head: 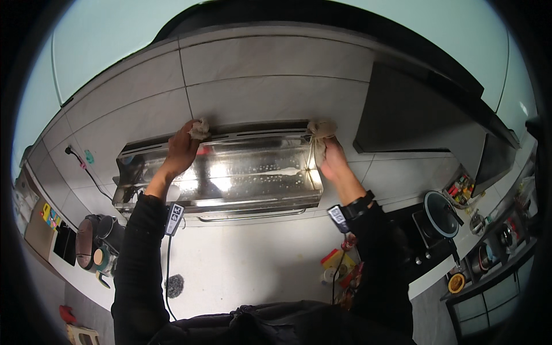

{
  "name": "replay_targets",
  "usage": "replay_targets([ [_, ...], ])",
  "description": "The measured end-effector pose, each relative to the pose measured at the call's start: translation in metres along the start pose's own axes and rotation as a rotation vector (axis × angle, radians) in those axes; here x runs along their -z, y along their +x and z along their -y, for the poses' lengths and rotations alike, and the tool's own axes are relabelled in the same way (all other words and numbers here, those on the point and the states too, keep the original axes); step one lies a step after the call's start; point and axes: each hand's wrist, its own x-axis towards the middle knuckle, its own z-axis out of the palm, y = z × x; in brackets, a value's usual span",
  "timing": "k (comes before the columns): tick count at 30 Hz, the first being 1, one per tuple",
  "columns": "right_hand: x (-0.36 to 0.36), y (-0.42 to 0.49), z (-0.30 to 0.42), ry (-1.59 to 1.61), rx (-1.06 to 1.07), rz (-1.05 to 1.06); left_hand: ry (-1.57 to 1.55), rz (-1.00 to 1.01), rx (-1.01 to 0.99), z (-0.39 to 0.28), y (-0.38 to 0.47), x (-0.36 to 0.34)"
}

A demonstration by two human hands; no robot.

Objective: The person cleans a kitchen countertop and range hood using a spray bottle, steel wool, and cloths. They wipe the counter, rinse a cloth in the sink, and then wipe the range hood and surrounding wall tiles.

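A long stainless-steel wall-mounted rack or tray (241,172), its inside shiny and marked with droplets and a whitish smear, spans the wall before me. My left hand (181,148) is at its upper edge, left of the middle, closed on a crumpled beige cloth (199,129). At its upper right corner my right hand (333,159) holds a second beige cloth (321,133), which hangs down over the rack's end. A metal rail (254,217) runs under the rack. Both forearms are in black sleeves, each with a small device near the wrist.
A grey scouring pad (175,286) lies on the white counter (241,263), with several colourful packets (340,265) at the right. A lidded pan (440,215) is by the black hob (401,228). Pots and a glass jug (105,258) stand left. A dark range hood (414,112) juts out at the right.
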Motion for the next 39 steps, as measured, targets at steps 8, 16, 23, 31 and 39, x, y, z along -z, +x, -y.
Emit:
replay_targets([
  [8, -0.027, 0.006, 0.022, -0.249, -0.056, -0.084, 0.04, -0.011, 0.058, -0.003, 0.002, 0.0],
  [16, -0.039, -0.041, 0.074, -0.938, 0.039, -0.049, 0.047, 0.011, 0.014, 0.003, 0.003, -0.002],
  [23, -0.116, -0.049, 0.105, -0.74, 0.61, -0.199, -0.018, 0.024, 0.01, 0.012, 0.004, -0.01],
  [31, -0.084, -0.021, 0.025, -1.131, 0.135, -0.596, -0.63, 0.04, 0.155, 0.007, 0.004, 0.019],
  [39, -0.168, -0.014, -0.037, -2.054, 0.006, -0.261, -0.557, -0.211, 0.406, 0.081, -0.076, 0.126],
])
